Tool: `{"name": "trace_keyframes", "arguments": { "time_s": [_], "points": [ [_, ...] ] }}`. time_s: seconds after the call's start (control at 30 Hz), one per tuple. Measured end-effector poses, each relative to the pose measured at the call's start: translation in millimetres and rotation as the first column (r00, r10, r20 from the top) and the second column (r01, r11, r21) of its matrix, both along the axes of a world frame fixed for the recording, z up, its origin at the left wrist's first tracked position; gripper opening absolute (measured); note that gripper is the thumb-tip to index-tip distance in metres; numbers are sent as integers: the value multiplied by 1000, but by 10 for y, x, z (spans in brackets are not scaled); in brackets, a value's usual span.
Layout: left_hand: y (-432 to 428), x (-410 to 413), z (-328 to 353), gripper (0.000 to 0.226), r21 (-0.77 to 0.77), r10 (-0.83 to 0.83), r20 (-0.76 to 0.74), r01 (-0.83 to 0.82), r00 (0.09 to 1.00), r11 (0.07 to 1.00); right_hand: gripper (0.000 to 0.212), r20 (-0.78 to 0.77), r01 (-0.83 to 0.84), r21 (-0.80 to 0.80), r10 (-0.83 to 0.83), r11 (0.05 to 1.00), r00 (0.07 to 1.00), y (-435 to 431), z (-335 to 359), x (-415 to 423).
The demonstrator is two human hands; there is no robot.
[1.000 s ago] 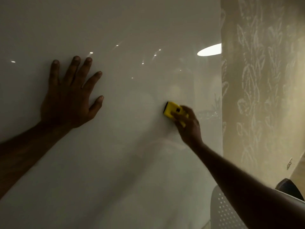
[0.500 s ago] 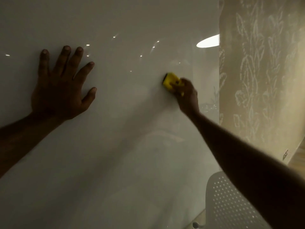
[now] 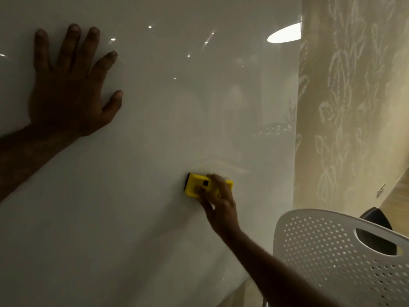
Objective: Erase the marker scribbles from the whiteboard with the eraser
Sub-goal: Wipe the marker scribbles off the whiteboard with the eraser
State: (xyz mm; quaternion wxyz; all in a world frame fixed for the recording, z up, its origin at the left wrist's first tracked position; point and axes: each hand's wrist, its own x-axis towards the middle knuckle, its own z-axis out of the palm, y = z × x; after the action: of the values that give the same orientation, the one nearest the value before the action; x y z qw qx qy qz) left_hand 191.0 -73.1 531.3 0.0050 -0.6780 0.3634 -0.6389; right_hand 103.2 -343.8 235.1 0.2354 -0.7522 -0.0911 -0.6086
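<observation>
The glossy whiteboard [image 3: 155, 129] fills most of the view and reflects ceiling lights; I make out no marker scribbles on it in this dim light. My left hand [image 3: 68, 89] lies flat on the board at the upper left, fingers spread, holding nothing. My right hand [image 3: 218, 200] grips a yellow eraser [image 3: 195, 185] and presses it against the board at lower centre. The fingers cover the eraser's right part.
A white perforated chair back [image 3: 332, 251] stands at the lower right, close under my right forearm. Past the board's right edge is a beige wall with a leaf pattern [image 3: 354, 107]. A dark rounded object [image 3: 375, 218] shows behind the chair.
My right hand has swept the eraser down the board from the upper middle to the lower centre. The view has tilted down, bringing the chair back into sight. My left hand stays flat on the board.
</observation>
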Motion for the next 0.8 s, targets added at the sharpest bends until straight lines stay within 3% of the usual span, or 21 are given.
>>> {"name": "trace_keyframes", "arguments": {
  "time_s": [0.1, 0.2, 0.43, 0.53, 0.63, 0.8],
  "points": [
    [15, -36, 1, 73, 1, 34, -34, -34, 999, 999, 25, -37, -9, -62, 7, 998, 999, 100, -341, -34],
    [-1, -132, -29, 71, 0, 71, -22, -71, 997, 997, 33, -47, 11, -106, -16, 994, 999, -10, -211, -34],
    [-3, -230, -15, 72, 4, 109, 12, -109, 994, 994, 23, 5, 99, 149, -101, 984, 995, -716, 1643, 81],
    [-8, -236, -9, 73, 2, 125, 9, -125, 992, 992, 24, 17, 82, 224, -88, 971, 996, -835, 2015, 109],
    [-9, -230, -11, 73, 8, 120, 23, -120, 993, 993, 24, 37, 78, 279, -92, 957, 995, -642, 1841, 127],
    [-29, -247, -15, 72, 9, 104, 19, -104, 994, 995, 26, -2, 60, 181, -61, 982, 998, -81, 1021, 51]
  ]
}}
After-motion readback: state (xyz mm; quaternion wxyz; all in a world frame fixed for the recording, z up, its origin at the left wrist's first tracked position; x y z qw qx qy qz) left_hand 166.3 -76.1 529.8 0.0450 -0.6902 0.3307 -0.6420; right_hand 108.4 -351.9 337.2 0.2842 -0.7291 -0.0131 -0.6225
